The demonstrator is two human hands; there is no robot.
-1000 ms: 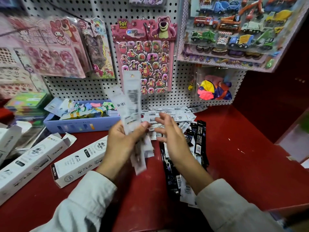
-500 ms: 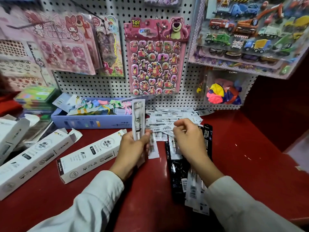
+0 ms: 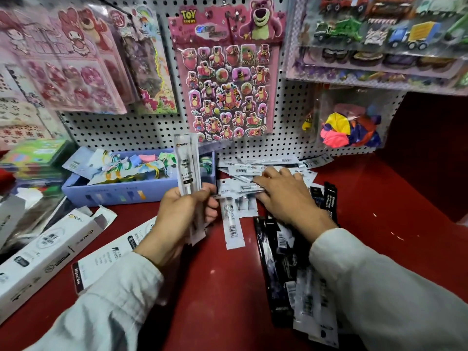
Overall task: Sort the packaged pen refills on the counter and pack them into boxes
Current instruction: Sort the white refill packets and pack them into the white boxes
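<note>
Left hand (image 3: 186, 214) grips sorted white refills (image 3: 187, 168) upright; right hand (image 3: 283, 196), fingers flat, is laid on the far pile (image 3: 253, 171) for selection.

Two bare hands, left hand (image 3: 186, 214), right hand (image 3: 287, 196), long pale grey-white sleeves (image 3: 374, 287) of crinkled fabric, cuffs at wrists

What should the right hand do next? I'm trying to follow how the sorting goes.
Probably pinch one white refill packet from the pile under its fingers and pass it to the left hand. The left hand already grips a small upright stack of white packets, and the right hand lies flat on the loose white ones, holding nothing yet.
</note>
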